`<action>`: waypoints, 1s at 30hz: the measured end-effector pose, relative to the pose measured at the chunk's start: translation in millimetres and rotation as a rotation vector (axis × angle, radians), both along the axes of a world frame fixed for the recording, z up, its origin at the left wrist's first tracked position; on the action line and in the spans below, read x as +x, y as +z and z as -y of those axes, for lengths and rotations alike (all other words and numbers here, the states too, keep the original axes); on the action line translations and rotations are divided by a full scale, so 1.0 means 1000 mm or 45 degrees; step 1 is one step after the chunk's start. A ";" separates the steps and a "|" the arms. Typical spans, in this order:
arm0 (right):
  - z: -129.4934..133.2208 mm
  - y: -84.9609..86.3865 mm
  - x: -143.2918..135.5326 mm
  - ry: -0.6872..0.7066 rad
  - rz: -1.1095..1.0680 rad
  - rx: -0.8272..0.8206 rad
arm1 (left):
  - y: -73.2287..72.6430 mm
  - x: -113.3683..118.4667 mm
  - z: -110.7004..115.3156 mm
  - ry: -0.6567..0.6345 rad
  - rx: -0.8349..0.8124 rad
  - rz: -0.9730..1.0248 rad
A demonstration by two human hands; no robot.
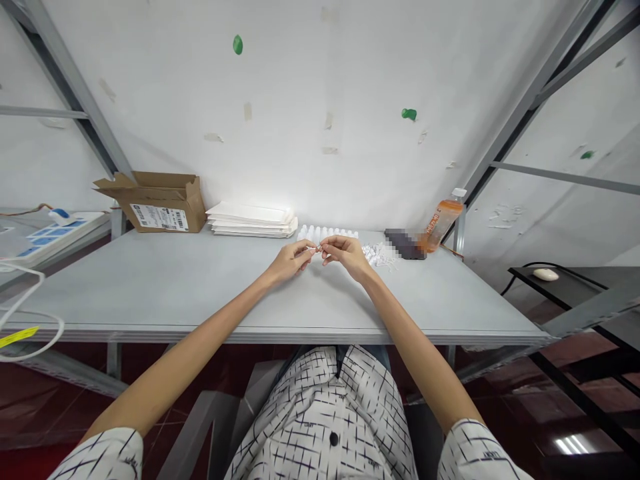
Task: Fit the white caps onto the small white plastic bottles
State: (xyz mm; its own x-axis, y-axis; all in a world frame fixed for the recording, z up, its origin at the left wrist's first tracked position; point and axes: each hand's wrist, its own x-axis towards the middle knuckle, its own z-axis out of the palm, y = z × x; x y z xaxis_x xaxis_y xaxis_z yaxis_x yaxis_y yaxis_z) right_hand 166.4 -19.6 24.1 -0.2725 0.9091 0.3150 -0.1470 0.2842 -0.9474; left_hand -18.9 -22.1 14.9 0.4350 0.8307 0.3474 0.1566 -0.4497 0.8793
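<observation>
White wall (320, 80) fills my far view, behind a long grey surface (175, 287). Far left on it, I see an open cardboard box (163, 210), and to its right a stack of flat white pieces (253, 221). An orange drink bottle (441, 223) stands at the far right, tilted in my view, beside a dark item (406, 244) too blurred to name. Just beyond the hands runs a block of small white bottle-like pieces (327, 232); slender white bits (380, 255) lie loose to the right. Both the left hand (293, 259) and right hand (346, 255) pinch narrowly at a tiny part (319, 249) between their fingertips, above the surface's middle; I cannot tell what it is. With so little to grip, I judge it could slip and drop, and a careless right wrist could scatter the loose bits.
</observation>
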 end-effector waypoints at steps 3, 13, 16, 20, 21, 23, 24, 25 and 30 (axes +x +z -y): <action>0.000 0.000 -0.002 -0.002 0.021 0.000 | 0.001 0.000 0.002 0.048 0.066 -0.058; 0.001 0.000 -0.003 -0.005 0.030 -0.005 | 0.001 0.000 0.001 0.066 0.124 -0.140; 0.003 0.001 -0.003 -0.002 0.041 -0.007 | 0.001 0.001 0.002 0.067 0.128 -0.145; 0.003 0.001 -0.003 -0.003 0.057 -0.020 | 0.000 0.000 0.001 0.065 0.131 -0.152; 0.003 0.001 -0.003 -0.002 0.057 -0.022 | -0.001 0.000 0.001 0.065 0.129 -0.153; 0.004 0.001 -0.003 0.001 0.059 -0.025 | -0.001 0.000 0.000 0.062 0.123 -0.154; 0.004 0.001 -0.003 0.004 0.060 -0.026 | -0.002 0.000 0.000 0.059 0.119 -0.154; 0.004 0.002 -0.003 0.005 0.060 -0.028 | -0.002 -0.001 -0.001 0.056 0.116 -0.152; 0.005 0.002 -0.004 0.013 0.059 -0.049 | -0.003 -0.001 -0.001 0.054 0.115 -0.145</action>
State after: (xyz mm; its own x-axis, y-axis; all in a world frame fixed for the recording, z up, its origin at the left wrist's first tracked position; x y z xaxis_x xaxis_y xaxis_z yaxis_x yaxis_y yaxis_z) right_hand 162.6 -24.9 26.6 -0.2953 0.9175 0.2666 -0.1051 0.2461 -0.9635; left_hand -19.9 -20.6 12.2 0.4413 0.8166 0.3721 0.2735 -0.5173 0.8109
